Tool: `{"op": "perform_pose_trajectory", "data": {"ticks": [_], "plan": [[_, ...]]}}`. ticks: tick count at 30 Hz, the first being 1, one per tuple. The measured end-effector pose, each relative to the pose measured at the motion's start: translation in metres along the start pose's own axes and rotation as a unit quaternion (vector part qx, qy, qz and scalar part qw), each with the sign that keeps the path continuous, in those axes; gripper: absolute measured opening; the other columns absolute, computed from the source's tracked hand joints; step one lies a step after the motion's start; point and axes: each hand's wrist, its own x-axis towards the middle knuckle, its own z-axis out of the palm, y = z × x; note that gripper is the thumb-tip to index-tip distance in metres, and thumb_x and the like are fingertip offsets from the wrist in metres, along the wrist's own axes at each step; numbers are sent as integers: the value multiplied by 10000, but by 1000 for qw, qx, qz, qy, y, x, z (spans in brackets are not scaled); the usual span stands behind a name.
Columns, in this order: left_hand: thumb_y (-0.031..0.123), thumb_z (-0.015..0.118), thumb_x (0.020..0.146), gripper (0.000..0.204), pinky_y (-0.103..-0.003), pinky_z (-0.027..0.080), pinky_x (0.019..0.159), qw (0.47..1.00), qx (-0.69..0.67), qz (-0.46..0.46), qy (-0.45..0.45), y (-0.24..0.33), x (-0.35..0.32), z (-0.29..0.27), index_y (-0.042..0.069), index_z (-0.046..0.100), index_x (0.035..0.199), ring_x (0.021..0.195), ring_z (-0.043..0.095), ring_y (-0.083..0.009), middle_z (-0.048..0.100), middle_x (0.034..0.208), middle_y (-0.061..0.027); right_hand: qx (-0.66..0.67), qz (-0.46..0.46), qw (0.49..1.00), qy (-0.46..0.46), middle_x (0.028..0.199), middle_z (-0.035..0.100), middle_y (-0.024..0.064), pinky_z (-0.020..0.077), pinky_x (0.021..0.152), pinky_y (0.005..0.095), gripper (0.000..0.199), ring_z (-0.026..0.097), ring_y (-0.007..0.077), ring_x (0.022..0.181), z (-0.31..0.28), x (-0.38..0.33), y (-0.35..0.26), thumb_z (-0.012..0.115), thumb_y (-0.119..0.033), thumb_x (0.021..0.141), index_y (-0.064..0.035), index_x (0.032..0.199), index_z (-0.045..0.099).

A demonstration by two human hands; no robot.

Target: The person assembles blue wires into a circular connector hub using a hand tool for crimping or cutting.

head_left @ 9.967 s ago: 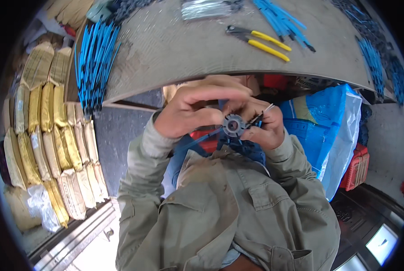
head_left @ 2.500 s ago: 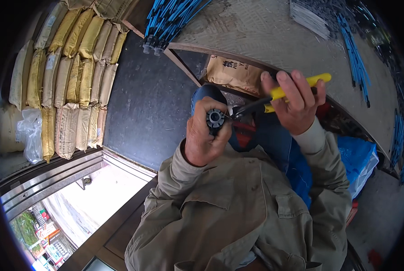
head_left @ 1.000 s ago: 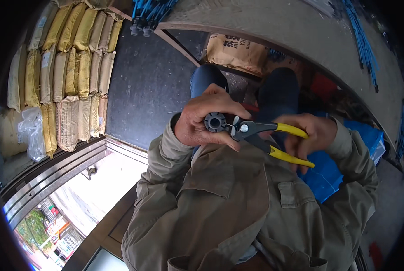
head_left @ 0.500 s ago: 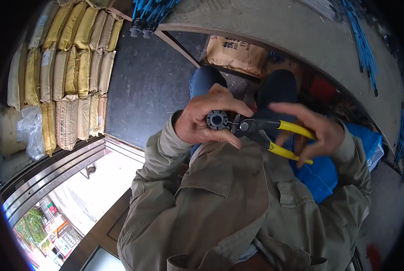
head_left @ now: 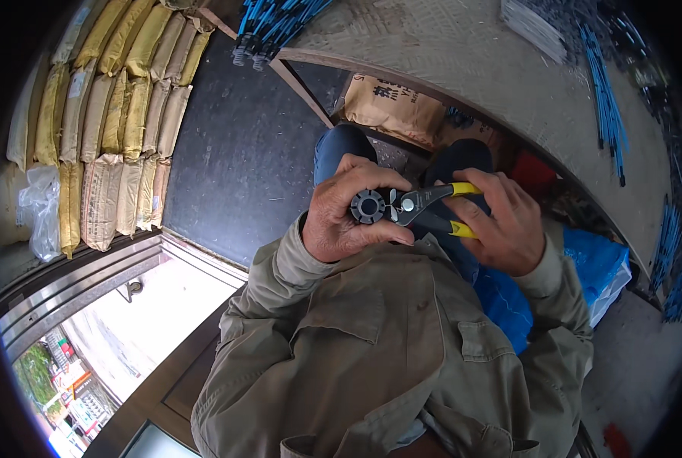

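My left hand [head_left: 339, 210] is closed around a round black notched part [head_left: 368, 206] with a hole in its middle. Its thumb and forefinger reach to either side of the jaws of a pair of pliers [head_left: 408, 204]. The pliers have a dark metal head and yellow grips. My right hand [head_left: 513, 221] wraps round the grips, which sit close together. The jaws lie right beside the black part, and a small shiny sliver shows there. Whether the jaws bite on the part I cannot tell.
Ahead stands a grey worktable [head_left: 432, 53] with bundles of blue rods [head_left: 604, 99] on it. A brown paper sack [head_left: 390, 107] lies below it. Stacked sacks [head_left: 101, 153] fill the left side. A blue plastic bag [head_left: 501, 305] lies beside my right arm.
My right fingers, spread and blurred before, have closed round the yellow grips. The handles have come closer together. My left hand still holds the black part in nearly the same place.
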Motion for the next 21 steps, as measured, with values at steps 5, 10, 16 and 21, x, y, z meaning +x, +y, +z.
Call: {"op": "perform_pose_trajectory", "data": {"ticks": [5, 10, 16, 21], "plan": [[280, 824, 551, 523, -283, 393, 727, 999, 22, -24, 6, 1, 0, 0, 59, 615, 977, 780, 526, -172, 624, 901, -23, -20, -5, 997, 80, 1037, 525, 147, 482, 706, 383, 390, 568, 302, 876, 21, 5, 0, 701, -117, 605, -66, 981, 608], [268, 819, 551, 533, -299, 393, 722, 1000, 8, -13, 3, -1, 5, 1, 24, 607, 975, 769, 545, -176, 624, 865, -56, -60, 1, 997, 42, 1001, 530, 149, 491, 639, 355, 336, 578, 298, 805, 13, -1, 6, 714, -146, 623, -42, 921, 600], [270, 817, 546, 546, -305, 394, 713, 999, 26, -30, 2, -2, 1, -4, 3, 608, 974, 752, 547, -179, 629, 851, -76, 58, -20, 993, 96, 948, 522, 155, 490, 595, 343, 306, 576, 287, 727, 46, 8, 7, 728, -188, 646, -21, 850, 573], [260, 820, 572, 510, -287, 409, 744, 999, -24, 5, -33, -6, 4, -9, 62, 625, 999, 811, 536, -180, 635, 909, -34, 50, -83, 995, 13, 895, 506, 160, 479, 557, 358, 342, 566, 290, 674, -6, 10, 12, 738, -262, 662, -14, 790, 540]]}}
